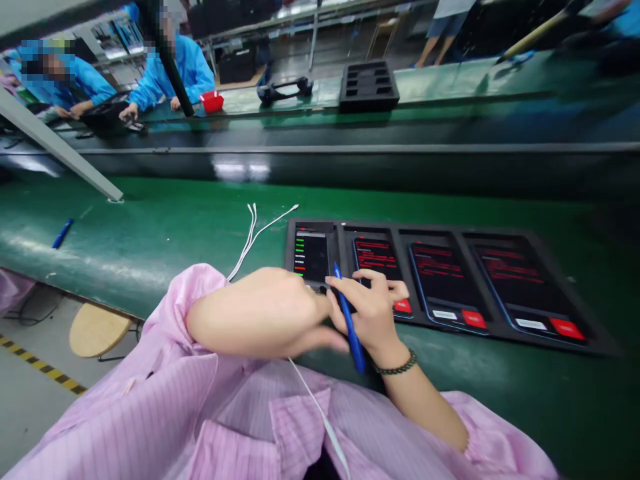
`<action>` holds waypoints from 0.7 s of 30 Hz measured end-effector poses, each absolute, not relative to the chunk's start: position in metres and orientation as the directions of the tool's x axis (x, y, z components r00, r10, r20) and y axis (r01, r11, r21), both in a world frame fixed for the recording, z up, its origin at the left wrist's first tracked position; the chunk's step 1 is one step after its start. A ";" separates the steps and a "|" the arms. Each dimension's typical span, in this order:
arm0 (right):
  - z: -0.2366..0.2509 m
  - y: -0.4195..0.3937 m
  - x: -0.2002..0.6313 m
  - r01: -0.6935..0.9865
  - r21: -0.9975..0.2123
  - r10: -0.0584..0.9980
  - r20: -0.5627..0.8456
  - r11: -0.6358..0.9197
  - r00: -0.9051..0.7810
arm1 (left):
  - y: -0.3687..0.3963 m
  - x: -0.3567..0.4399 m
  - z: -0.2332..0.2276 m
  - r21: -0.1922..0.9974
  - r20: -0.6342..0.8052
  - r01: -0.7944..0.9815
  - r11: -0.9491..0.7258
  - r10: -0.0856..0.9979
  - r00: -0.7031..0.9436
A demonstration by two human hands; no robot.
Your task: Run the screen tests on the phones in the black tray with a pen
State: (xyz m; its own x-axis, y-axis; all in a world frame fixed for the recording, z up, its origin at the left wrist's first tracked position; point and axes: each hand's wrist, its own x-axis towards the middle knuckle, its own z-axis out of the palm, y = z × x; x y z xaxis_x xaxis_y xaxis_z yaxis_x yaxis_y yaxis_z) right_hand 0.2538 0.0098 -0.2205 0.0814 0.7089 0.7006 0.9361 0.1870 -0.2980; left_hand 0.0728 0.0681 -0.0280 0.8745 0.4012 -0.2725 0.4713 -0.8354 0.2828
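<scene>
Pen in the right hand above a tray of four lit phones

The right hand [373,307] grasps a blue pen [350,327] that slants between its fingers, the upper end pointing away to the far side; other fingers are spread over the near part of the second phone [376,257]. The left hand [290,313] is bent at the wrist by the near end of the first phone [311,255], close to the right hand; its fingers are blurred and partly hidden, so I cannot tell whether they grip anything

All four phones lie face up in a black tray [481,280] on the green bench [190,220]. The leftmost screen shows green, white and red lines; the second, the third phone [443,280] and the fourth phone [525,280] show red text, with a red block at the near right corner

A white cable [245,250] lies left of the tray, and another blue pen [63,233] rests farther left. On the far side, two people in blue [187,67] sit near a red container [212,101]
</scene>
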 end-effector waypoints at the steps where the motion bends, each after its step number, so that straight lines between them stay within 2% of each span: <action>1: -0.219 0.010 0.253 0.943 -0.275 0.703 0.708 0.188 0.066 | 0.065 0.078 -0.035 0.179 -0.267 0.573 -0.800 0.520 0.811; 2: -0.217 0.011 0.253 0.951 -0.246 0.691 0.721 0.189 0.049 | 0.062 0.084 -0.043 0.098 -0.265 0.659 -0.746 0.618 0.740; 4: -0.213 0.011 0.252 0.964 -0.192 0.656 0.754 0.185 0.024 | 0.057 0.091 -0.063 0.024 -0.296 0.762 -0.647 0.724 0.623; 6: -0.210 0.010 0.251 0.968 -0.169 0.639 0.769 0.184 0.013 | 0.053 0.094 -0.085 0.017 -0.349 0.817 -0.576 0.762 0.545; 9: -0.211 0.010 0.251 0.963 -0.203 0.666 0.745 0.178 0.034 | 0.051 0.095 -0.116 0.041 -0.366 0.882 -0.470 0.814 0.451; 14: -0.217 0.009 0.250 0.940 -0.274 0.692 0.720 0.204 0.060 | 0.049 0.094 -0.144 0.096 -0.335 0.928 -0.361 0.866 0.371; 18: -0.218 0.008 0.250 0.922 -0.328 0.716 0.692 0.205 0.087 | 0.043 0.092 -0.147 0.111 -0.323 0.904 -0.412 0.846 0.425; 21: -0.217 0.008 0.250 0.923 -0.325 0.728 0.681 0.206 0.077 | 0.039 0.088 -0.150 0.123 -0.335 0.898 -0.422 0.834 0.438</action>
